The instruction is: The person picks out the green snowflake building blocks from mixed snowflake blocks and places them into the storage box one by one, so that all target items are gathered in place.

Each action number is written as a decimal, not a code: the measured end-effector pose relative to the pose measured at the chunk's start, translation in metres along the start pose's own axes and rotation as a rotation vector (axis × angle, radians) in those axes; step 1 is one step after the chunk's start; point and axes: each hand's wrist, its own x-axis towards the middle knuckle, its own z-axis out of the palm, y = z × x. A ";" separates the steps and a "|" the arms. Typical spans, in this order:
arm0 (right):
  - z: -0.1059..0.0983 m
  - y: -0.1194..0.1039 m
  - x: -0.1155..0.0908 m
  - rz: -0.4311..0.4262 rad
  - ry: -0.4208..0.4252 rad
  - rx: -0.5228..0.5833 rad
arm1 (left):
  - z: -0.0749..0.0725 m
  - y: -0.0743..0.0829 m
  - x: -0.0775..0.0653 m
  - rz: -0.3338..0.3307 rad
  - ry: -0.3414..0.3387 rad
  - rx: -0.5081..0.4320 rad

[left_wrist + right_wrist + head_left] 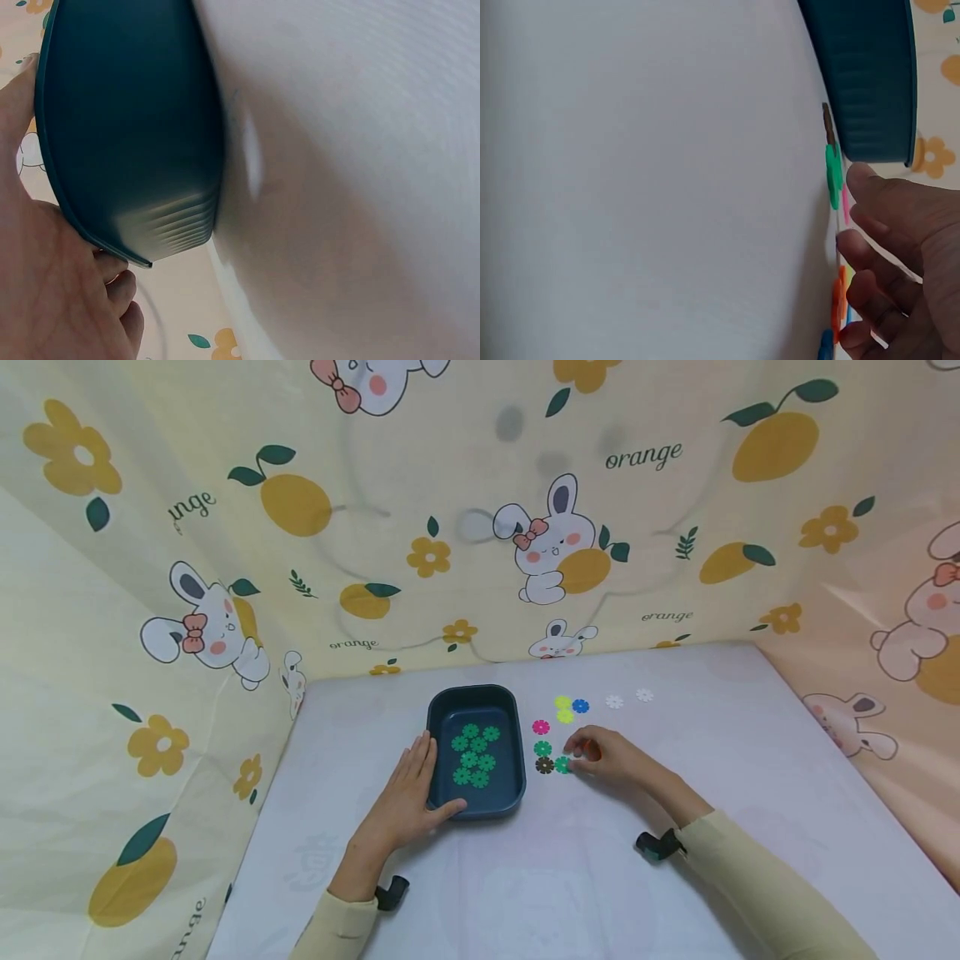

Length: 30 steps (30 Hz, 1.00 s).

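Observation:
My left hand (405,789) rests along the left rim of a dark blue tray (520,727), fingers extended, thumb over the near corner. Inside the tray lie several green snowflake-shaped discs (478,744). To the tray's right, my right hand (611,758) hovers low over the table, thumb and fingers apart and bent. Its thumb tip is right beside a green snowflake disc (562,765), which lies flat in the right wrist view. An orange disc (838,304) is under the fingers, partly hidden. A brown disc (544,766) and another green disc (543,748) lie nearby.
Beyond the right hand are a pink disc (541,727), yellow discs (564,716), a blue disc (581,706) and two white discs (614,702). A patterned cloth (450,527) hangs behind the white table (600,877) and at its sides.

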 end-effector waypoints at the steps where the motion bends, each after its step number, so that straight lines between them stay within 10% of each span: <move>1: 0.001 0.001 -0.001 -0.004 0.001 0.001 | 0.000 0.000 0.000 0.000 0.000 -0.001; 30: 0.007 -0.007 -0.001 -0.036 -0.009 0.058 | 0.000 -0.001 -0.001 0.006 -0.002 0.001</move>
